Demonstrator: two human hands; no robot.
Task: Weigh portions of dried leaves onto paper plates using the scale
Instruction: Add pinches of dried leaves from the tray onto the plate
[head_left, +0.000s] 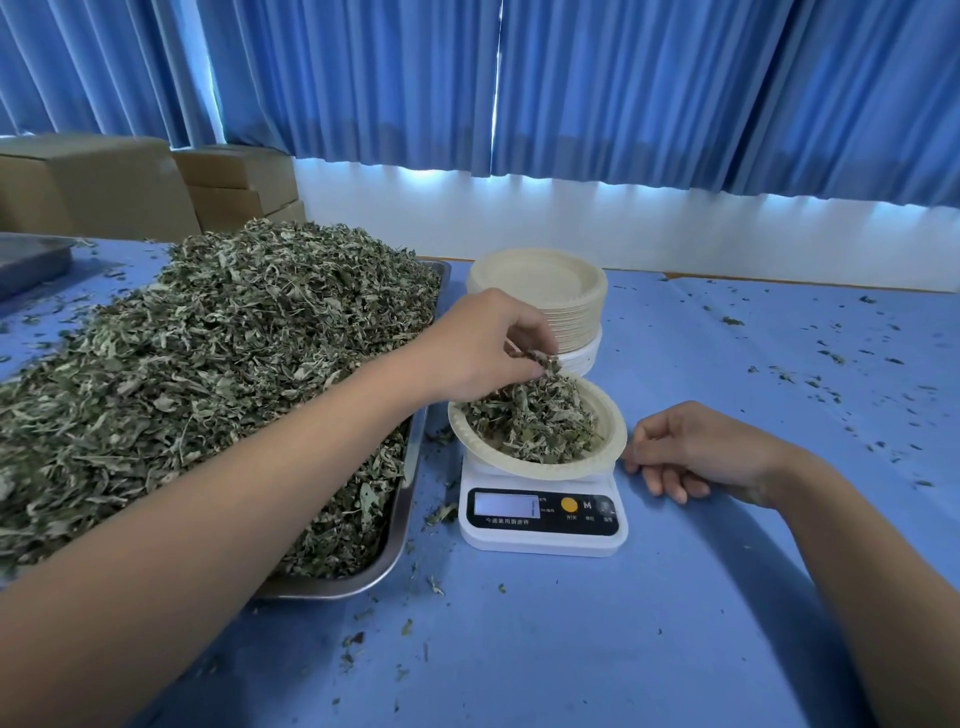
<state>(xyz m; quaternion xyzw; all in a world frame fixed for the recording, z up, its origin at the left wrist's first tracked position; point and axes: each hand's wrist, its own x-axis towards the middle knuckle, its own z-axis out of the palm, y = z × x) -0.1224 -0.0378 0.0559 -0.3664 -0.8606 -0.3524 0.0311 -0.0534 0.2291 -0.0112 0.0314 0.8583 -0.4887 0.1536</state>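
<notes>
A white digital scale (543, 519) stands on the blue table with a cream paper plate (608, 415) on its platform. The plate holds a mound of dried leaves (535, 421). My left hand (483, 345) hovers over the plate's far left side, fingertips pinched on a small tuft of leaves. My right hand (696, 449) rests on the table just right of the scale, fingers curled loosely, holding nothing. A large heap of dried leaves (208, 364) fills a steel tray (405, 493) to the left. The scale's display is too washed out to read.
A tall stack of paper plates (540, 296) stands behind the scale. Leaf crumbs are scattered over the blue table (675, 623), mostly at the right. Cardboard boxes (130, 187) and another steel tray (31, 260) sit at the far left. Blue curtains hang behind.
</notes>
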